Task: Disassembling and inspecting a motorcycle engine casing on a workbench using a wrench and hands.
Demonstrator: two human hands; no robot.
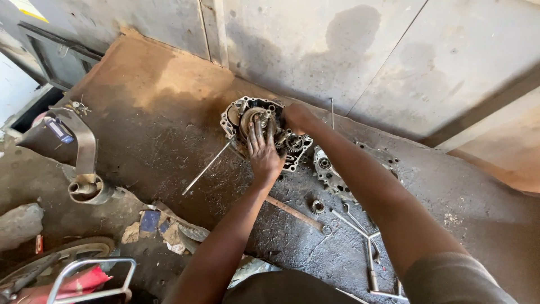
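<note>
Both hands work on the open grey metal engine case half (264,132) on the floor (169,141): the left hand (263,155) lies on its gears with spread fingers, and the right hand (297,117) grips its rim. The second grey metal case half (332,171) lies apart beside the steel wrenches (365,236), so the engine seems far from finished.

Two hands in frame: left hand (263,153) and right hand (297,117), both at centre.
Two engine case halves: geared engine case (253,121) at centre, bare case half (332,171) just right of it.
One thin steel rod (205,169) left of centre.
One flat rusty bar (293,213) below centre.
One loose bearing (318,206) beside bar.
One T-handle wrench (368,247) at lower right.
One exhaust pipe (84,163) at left.
One wheel (62,253) at lower left.
</note>
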